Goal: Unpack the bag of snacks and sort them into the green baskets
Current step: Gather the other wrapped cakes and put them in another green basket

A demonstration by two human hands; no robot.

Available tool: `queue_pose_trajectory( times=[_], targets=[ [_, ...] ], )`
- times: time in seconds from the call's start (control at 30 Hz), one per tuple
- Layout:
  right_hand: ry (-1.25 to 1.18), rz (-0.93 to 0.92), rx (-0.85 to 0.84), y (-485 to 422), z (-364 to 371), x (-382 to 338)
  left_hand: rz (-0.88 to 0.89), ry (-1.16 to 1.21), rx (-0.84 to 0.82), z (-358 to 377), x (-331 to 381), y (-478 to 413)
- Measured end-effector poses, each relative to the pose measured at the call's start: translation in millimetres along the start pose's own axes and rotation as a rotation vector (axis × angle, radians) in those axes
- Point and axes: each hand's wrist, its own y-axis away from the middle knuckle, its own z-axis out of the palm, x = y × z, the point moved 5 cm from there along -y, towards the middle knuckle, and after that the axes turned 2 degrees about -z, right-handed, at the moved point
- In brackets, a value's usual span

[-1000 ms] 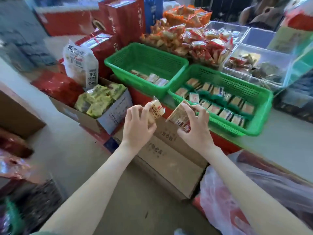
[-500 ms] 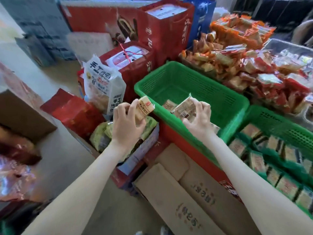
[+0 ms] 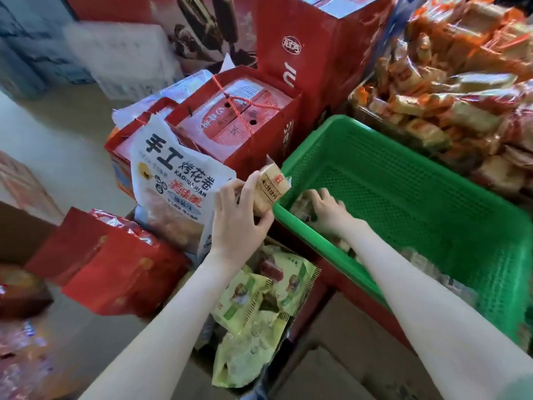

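Observation:
My left hand (image 3: 238,217) holds a small beige snack pack (image 3: 269,187) just outside the near left corner of a green basket (image 3: 432,203). My right hand (image 3: 327,210) is down inside that basket at its near left corner, palm down on a clear-wrapped snack pack (image 3: 301,207) lying on the basket floor. More small packs lie along the basket's near wall under my right forearm, mostly hidden.
A white bag of baked rolls (image 3: 176,192) stands left of my left hand. Red gift boxes (image 3: 239,119) rise behind it. Yellow-green snack packets (image 3: 259,310) fill a box below my arms. Orange snack packs (image 3: 461,90) are heaped behind the basket. Cardboard (image 3: 340,368) lies below.
Both hands moved up and left from the right basket to the left one. My right hand went down into the basket with its pack. The view came closer.

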Motion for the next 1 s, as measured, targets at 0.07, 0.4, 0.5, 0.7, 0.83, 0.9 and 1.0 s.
queue_pose_trajectory(
  times=[0.07, 0.4, 0.5, 0.7, 0.83, 0.9, 1.0],
  targets=[
    [0.160, 0.051, -0.132, -1.1, -5.7, 1.8, 0.011, 0.039, -0.027, 8.2, -0.5, -2.8],
    [-1.266, -0.002, 0.032, 35.9, -61.0, -0.6, -0.054, 0.322, -0.168, 44.5, 40.7, -22.3],
    [-1.416, -0.074, 0.103, 33.4, -65.2, 0.2, -0.059, 0.293, -0.243, 55.3, 42.5, -30.7],
    [-0.831, 0.120, 0.199, 11.3, -48.0, 25.5, 0.071, 0.140, -0.520, 80.2, 46.8, -34.6],
    [-0.154, 0.155, -0.059, 3.5, -26.2, 25.1, 0.207, 0.062, -0.542, 82.5, 46.1, -28.9],
    [-0.101, 0.132, -0.101, 8.0, -25.2, 18.4, 0.224, 0.060, -0.553, 84.8, 44.9, -26.3],
    [-0.058, 0.090, 0.002, 24.4, -28.4, 15.5, 0.235, 0.091, -0.521, 81.0, 46.2, -24.9]
  ],
)
